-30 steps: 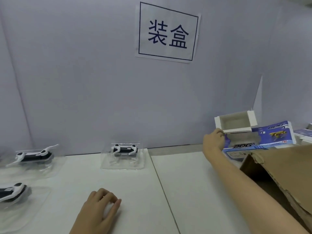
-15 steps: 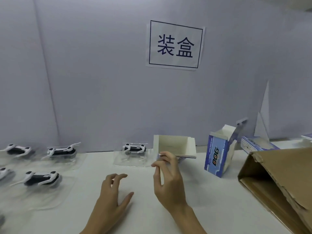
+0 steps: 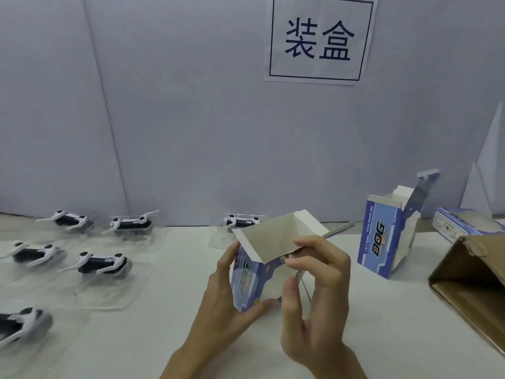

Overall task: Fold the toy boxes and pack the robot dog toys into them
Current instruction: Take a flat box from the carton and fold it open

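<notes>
Both my hands hold a blue and white toy box (image 3: 262, 272) above the table's middle, its top flaps spread open with the white inside showing. My left hand (image 3: 224, 305) grips its left side and bottom corner. My right hand (image 3: 317, 291) pinches the front panel and right side. Several black and white robot dog toys in clear plastic trays lie on the left, one of them (image 3: 102, 265) nearest the box, another (image 3: 241, 221) just behind it by the wall.
A second blue toy box (image 3: 382, 239) stands upright and open at the right. A flat box (image 3: 461, 224) lies behind it. A brown cardboard carton (image 3: 470, 283) lies open at the right edge. A paper sign (image 3: 318, 39) hangs on the grey wall.
My right hand brought the box from the right side to the middle. My left hand rose from the table and took hold of it. The view shifted left, showing more dog toys.
</notes>
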`<act>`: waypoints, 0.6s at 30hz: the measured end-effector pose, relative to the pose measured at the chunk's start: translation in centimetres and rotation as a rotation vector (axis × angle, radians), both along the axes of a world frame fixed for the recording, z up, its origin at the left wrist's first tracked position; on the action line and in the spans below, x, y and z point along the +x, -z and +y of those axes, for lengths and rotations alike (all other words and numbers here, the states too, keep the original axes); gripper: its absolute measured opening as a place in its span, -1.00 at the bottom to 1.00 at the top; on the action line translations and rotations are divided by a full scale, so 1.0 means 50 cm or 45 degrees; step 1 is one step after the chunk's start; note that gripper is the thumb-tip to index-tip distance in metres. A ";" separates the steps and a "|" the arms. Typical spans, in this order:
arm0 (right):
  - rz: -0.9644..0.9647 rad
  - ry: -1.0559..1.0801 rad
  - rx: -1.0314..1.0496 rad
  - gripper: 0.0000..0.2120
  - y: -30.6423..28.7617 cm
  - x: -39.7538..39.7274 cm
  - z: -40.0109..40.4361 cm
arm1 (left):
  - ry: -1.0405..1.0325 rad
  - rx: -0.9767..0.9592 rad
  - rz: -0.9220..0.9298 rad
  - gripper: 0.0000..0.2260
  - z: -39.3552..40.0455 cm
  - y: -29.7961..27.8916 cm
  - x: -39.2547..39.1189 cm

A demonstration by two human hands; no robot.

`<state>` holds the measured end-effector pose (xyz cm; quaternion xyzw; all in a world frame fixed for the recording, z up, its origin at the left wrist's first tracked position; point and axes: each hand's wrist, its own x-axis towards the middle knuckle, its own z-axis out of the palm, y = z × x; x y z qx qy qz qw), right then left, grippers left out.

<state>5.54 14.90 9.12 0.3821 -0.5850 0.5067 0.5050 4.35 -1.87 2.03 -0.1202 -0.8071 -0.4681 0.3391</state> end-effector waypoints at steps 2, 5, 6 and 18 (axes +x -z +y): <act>0.017 -0.034 0.024 -0.79 0.001 -0.002 -0.003 | -0.030 0.064 0.003 -0.14 0.006 -0.004 0.001; -0.008 0.018 0.070 -0.62 0.006 -0.021 -0.005 | -0.028 0.100 0.031 -0.19 -0.001 -0.005 0.003; -0.039 0.041 0.084 -0.57 0.008 -0.030 -0.003 | -0.022 0.104 0.037 -0.20 -0.002 -0.006 0.003; -0.653 -0.081 -0.122 -0.32 0.044 -0.100 0.012 | 0.184 0.273 -0.147 -0.15 -0.006 -0.024 0.019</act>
